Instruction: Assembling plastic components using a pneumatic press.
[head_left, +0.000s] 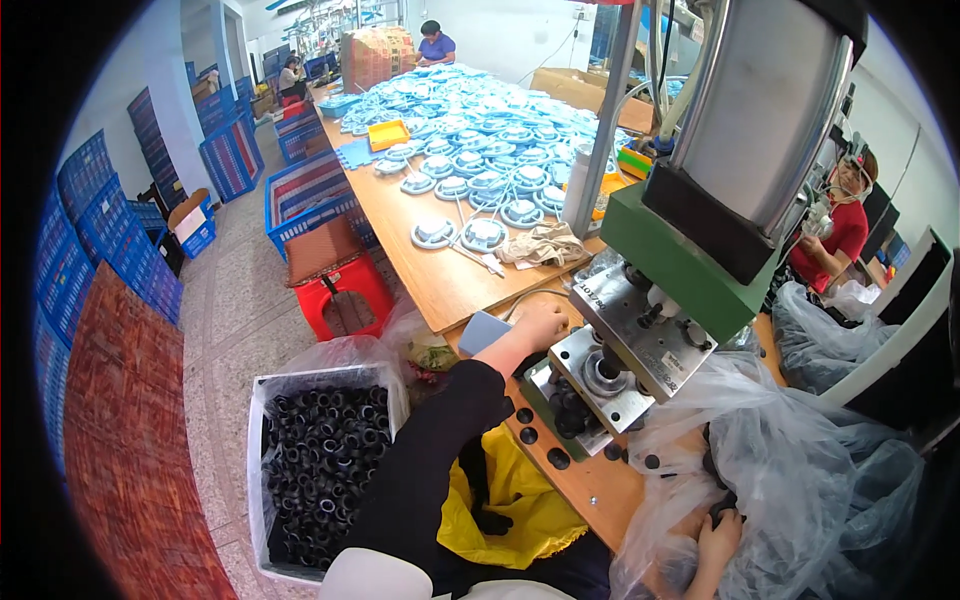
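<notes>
Arm (pixel 425 440) extended, left hand (pixel 543 326) beside press (pixel 680 262), right hand (pixel 719 542) at black part (pixel 721 508).

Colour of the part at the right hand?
Black: the part at the right hand, best seen in the head view.

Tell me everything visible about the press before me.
This tall press has a silver-grey cylinder on a black mount, a green block beneath, and a shiny metal-looking upper plate. That plate looks raised above a lower plate carrying a round ring fixture. The press stands on the wooden table, with small black discs by its base. Your left hand is beside it; contact is unclear.
</notes>
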